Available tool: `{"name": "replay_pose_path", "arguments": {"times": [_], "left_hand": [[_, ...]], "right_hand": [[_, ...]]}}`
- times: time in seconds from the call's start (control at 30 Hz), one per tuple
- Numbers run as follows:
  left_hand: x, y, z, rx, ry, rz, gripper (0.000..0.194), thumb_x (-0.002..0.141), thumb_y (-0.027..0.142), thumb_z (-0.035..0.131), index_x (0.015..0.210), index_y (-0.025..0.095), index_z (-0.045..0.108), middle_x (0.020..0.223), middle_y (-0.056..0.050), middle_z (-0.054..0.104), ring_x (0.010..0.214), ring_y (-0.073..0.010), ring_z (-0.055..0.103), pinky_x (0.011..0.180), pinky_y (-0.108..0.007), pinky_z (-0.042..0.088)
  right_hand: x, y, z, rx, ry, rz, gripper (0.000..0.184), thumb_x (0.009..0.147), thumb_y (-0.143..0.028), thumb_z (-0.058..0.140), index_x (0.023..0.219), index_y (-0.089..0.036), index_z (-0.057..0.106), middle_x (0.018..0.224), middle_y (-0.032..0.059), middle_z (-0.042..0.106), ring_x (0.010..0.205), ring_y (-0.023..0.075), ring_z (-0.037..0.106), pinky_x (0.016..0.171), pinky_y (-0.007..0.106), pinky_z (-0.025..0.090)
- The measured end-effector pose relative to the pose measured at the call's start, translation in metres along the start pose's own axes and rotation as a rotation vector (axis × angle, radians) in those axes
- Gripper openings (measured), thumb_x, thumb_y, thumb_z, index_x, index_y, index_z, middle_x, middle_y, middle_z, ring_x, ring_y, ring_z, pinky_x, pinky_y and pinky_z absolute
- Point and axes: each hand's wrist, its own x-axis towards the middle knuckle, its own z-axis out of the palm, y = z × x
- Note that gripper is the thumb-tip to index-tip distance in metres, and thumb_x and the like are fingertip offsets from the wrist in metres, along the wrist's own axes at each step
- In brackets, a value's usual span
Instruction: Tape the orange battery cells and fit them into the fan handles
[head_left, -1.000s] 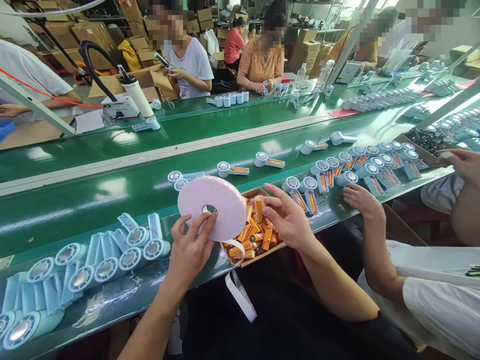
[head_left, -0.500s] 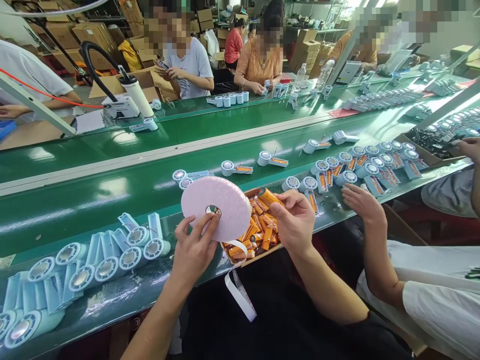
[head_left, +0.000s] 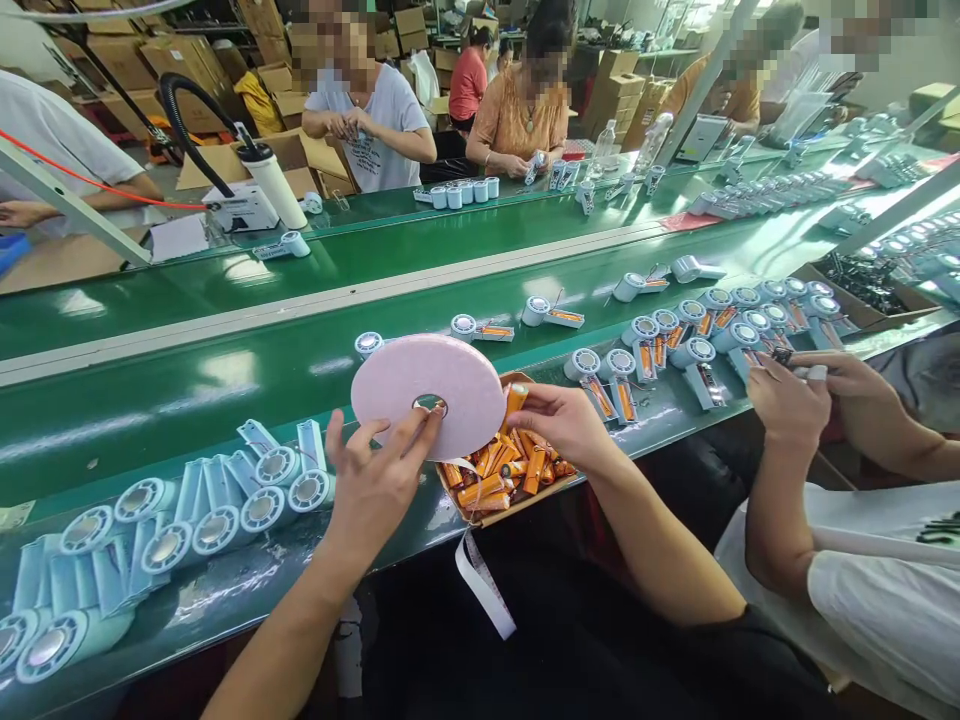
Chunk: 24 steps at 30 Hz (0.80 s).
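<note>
My left hand point(head_left: 382, 490) holds a wide roll of pale pink double-sided tape point(head_left: 427, 375), fingertips in its core hole. From the roll a loose white strip point(head_left: 484, 590) hangs down past the bench edge. My right hand point(head_left: 562, 425) pinches an orange cylindrical battery point(head_left: 515, 400) close to the roll's right edge. Beneath both hands stands a cardboard box point(head_left: 495, 517) filled with loose orange batteries point(head_left: 534, 472), partly hidden by the roll.
Light-blue fan housings point(head_left: 217, 530) lie in rows at left; others with orange batteries in their handles point(head_left: 622, 400) lie at right. A green conveyor belt point(head_left: 187, 375) runs behind. A co-worker's hands point(head_left: 795, 395) work close at right; other people sit across.
The tape roll has tilted flatter and shifted slightly. My right hand has moved left and down with the battery, to the roll's edge. The neighbouring co-worker's hands have come together around a small dark part.
</note>
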Motion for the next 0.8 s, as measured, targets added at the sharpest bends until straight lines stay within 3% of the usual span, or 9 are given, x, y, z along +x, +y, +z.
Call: {"name": "replay_pose_path", "arguments": {"times": [0.1, 0.17, 0.2, 0.27, 0.37, 0.47, 0.57, 0.67, 0.8], "left_hand": [[0.002, 0.020, 0.009, -0.001, 0.042, -0.073, 0.062, 0.096, 0.046, 0.073, 0.154, 0.027, 0.060, 0.121, -0.011, 0.075, 0.108, -0.0335, 0.051, 0.109, -0.055, 0.031], [-0.002, 0.039, 0.015, -0.031, 0.065, -0.131, 0.070, 0.092, 0.059, 0.075, 0.147, 0.018, 0.066, 0.113, -0.016, 0.074, 0.106, -0.0341, 0.052, 0.100, -0.052, 0.035], [-0.004, 0.048, 0.016, -0.059, 0.055, -0.155, 0.070, 0.091, 0.060, 0.076, 0.144, 0.016, 0.068, 0.110, -0.016, 0.073, 0.105, -0.0340, 0.053, 0.097, -0.051, 0.036], [-0.009, 0.062, 0.016, -0.152, 0.016, -0.164, 0.052, 0.094, 0.052, 0.075, 0.135, 0.020, 0.074, 0.104, -0.013, 0.075, 0.101, -0.0311, 0.055, 0.093, -0.048, 0.036], [-0.005, 0.063, 0.016, -0.313, -0.112, -0.115, 0.034, 0.096, 0.043, 0.076, 0.127, 0.029, 0.078, 0.109, -0.007, 0.079, 0.103, -0.0288, 0.059, 0.097, -0.049, 0.037], [0.022, 0.036, 0.031, -0.501, -0.289, -0.065, 0.053, 0.091, 0.058, 0.077, 0.134, 0.028, 0.074, 0.128, -0.008, 0.077, 0.117, -0.0314, 0.060, 0.106, -0.050, 0.042], [0.060, -0.011, 0.067, -0.607, -0.362, -0.167, 0.042, 0.104, 0.054, 0.059, 0.132, 0.027, 0.075, 0.128, -0.006, 0.077, 0.116, -0.0264, 0.065, 0.106, -0.043, 0.049], [0.090, -0.060, 0.106, -0.337, -0.427, -0.325, 0.040, 0.107, 0.042, 0.050, 0.134, 0.023, 0.074, 0.137, -0.010, 0.073, 0.126, -0.0315, 0.062, 0.107, -0.048, 0.050], [0.101, -0.092, 0.141, -0.093, -0.643, -0.219, 0.030, 0.100, 0.029, 0.061, 0.123, 0.022, 0.079, 0.142, -0.015, 0.070, 0.137, -0.0437, 0.052, 0.107, -0.061, 0.048]], "right_hand": [[0.003, 0.018, 0.020, 0.227, 0.305, -0.190, 0.034, 0.073, -0.039, 0.096, 0.100, -0.024, 0.082, 0.102, 0.0020, 0.083, 0.094, 0.0187, 0.079, 0.089, 0.033, 0.066], [0.006, 0.028, 0.023, 0.355, 0.441, -0.229, 0.033, 0.077, -0.041, 0.094, 0.101, -0.025, 0.079, 0.105, 0.0018, 0.083, 0.098, 0.0173, 0.079, 0.091, 0.031, 0.066], [0.009, 0.029, 0.016, 0.367, 0.480, -0.234, 0.032, 0.076, -0.039, 0.094, 0.100, -0.024, 0.078, 0.104, 0.0026, 0.083, 0.098, 0.0175, 0.079, 0.090, 0.031, 0.067], [0.021, 0.019, -0.010, 0.319, 0.547, -0.276, 0.027, 0.076, -0.031, 0.094, 0.094, -0.021, 0.076, 0.097, 0.0037, 0.082, 0.094, 0.0182, 0.079, 0.088, 0.032, 0.068], [0.041, -0.013, -0.061, 0.293, 0.736, -0.488, 0.009, 0.088, -0.028, 0.082, 0.090, -0.027, 0.073, 0.099, -0.0005, 0.082, 0.101, 0.0147, 0.077, 0.092, 0.031, 0.067], [0.046, -0.028, -0.082, 0.269, 0.693, -0.495, 0.015, 0.083, -0.026, 0.087, 0.093, -0.028, 0.075, 0.104, -0.0006, 0.082, 0.099, 0.0152, 0.078, 0.086, 0.030, 0.069], [0.032, -0.016, -0.074, 0.220, 0.575, -0.423, 0.034, 0.073, -0.028, 0.095, 0.100, -0.025, 0.076, 0.100, -0.0006, 0.083, 0.089, 0.0158, 0.081, 0.073, 0.026, 0.070], [0.019, 0.002, -0.066, 0.187, 0.480, -0.369, 0.049, 0.074, -0.033, 0.096, 0.116, -0.029, 0.070, 0.095, -0.0025, 0.083, 0.089, 0.0146, 0.082, 0.069, 0.021, 0.068], [0.021, 0.005, -0.067, 0.144, 0.375, -0.321, 0.053, 0.073, -0.035, 0.097, 0.114, -0.031, 0.063, 0.091, -0.0027, 0.084, 0.082, 0.0162, 0.083, 0.068, 0.023, 0.068]]}}
